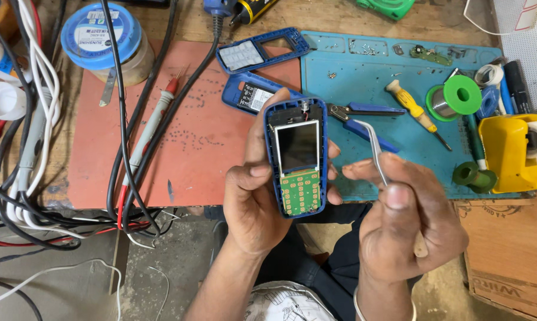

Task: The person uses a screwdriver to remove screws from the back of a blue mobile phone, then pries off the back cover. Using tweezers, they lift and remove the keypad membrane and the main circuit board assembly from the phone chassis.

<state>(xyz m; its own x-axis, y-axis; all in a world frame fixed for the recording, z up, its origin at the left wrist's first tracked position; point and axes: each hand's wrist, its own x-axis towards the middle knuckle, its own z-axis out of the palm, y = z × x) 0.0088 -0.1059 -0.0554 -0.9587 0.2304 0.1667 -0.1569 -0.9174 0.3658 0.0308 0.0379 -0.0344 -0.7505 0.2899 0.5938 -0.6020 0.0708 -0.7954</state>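
Here, left hand [253,196] grips opened blue plastic phone [298,157], right hand [408,220] pinches curved steel tweezers [372,151]; a slipped tip could scratch its screen.

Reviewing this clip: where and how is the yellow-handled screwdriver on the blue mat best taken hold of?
Take the yellow-handled screwdriver by its thick yellow handle, coming from above. It lies flat on the blue mat with the handle bare and uppermost-left; the thin dark shaft points down-right toward the green spool.

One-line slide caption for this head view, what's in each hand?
Left hand holds an opened blue phone upright; right hand holds metal tweezers beside it, above a cluttered workbench.
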